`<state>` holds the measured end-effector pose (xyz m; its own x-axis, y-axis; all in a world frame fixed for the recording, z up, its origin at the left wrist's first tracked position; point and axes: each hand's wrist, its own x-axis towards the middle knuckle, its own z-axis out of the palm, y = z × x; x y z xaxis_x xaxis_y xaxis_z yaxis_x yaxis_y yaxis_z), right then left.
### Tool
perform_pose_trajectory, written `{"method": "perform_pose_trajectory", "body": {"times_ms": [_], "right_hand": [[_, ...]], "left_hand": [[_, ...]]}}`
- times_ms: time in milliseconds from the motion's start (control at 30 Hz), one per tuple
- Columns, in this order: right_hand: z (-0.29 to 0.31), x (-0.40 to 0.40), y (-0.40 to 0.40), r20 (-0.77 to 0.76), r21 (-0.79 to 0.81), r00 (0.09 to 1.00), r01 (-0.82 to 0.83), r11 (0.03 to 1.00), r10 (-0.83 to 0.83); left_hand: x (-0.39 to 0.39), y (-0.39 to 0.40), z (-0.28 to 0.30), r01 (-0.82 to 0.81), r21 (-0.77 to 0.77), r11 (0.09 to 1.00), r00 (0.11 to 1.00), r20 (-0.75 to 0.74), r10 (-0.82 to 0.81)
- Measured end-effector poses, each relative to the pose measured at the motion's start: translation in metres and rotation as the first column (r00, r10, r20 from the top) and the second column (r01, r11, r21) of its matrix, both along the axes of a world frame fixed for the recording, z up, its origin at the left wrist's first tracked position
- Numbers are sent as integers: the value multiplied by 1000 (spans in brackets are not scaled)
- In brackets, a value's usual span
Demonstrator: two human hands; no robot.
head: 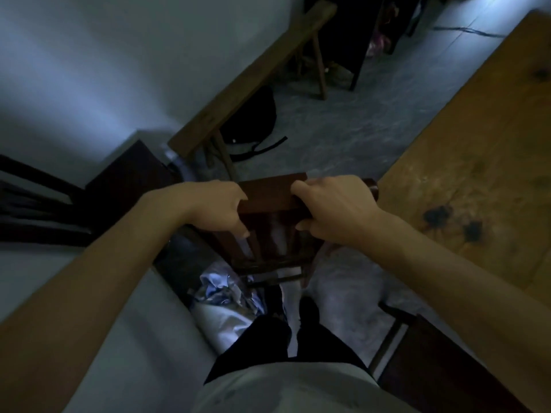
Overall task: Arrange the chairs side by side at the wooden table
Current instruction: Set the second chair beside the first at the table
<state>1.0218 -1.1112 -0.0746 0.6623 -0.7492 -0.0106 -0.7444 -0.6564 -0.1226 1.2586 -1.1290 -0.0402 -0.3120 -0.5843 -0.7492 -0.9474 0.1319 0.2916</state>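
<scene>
A dark brown wooden chair (269,195) stands in front of me, seen from above, its back rail in both my hands. My left hand (216,205) grips the left end of the top rail. My right hand (334,208) grips the right end. The wooden table (483,150) fills the right side, its corner next to the chair's right post. A second dark chair (432,362) shows at the bottom right beside the table. Another dark chair (38,204) stands at the left edge against the wall.
A long wooden bench (253,76) runs along the white wall, with a black bag (253,120) under it. Crumpled cloth and bags (223,296) lie on the floor by my feet. Dark furniture (357,31) stands at the far end.
</scene>
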Motion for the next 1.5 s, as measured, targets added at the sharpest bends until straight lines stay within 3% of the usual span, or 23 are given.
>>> {"method": "perform_pose_trajectory", "body": {"times_ms": [533,800,1233,1500], "right_hand": [[10,-16,149,-88,92,994,73,993,-65],[8,-53,215,-117,58,992,62,996,-55],[-14,-88,318,-73,59,997,8,998,-4],[-29,-80,363,-82,103,986,153,983,-145]], "left_hand": [[-12,130,-18,14,103,995,994,-108,-2],[-51,201,-14,20,131,991,989,-151,0],[-83,319,-21,-79,108,991,995,-51,84],[-85,329,-31,63,124,990,998,-11,-62]]}}
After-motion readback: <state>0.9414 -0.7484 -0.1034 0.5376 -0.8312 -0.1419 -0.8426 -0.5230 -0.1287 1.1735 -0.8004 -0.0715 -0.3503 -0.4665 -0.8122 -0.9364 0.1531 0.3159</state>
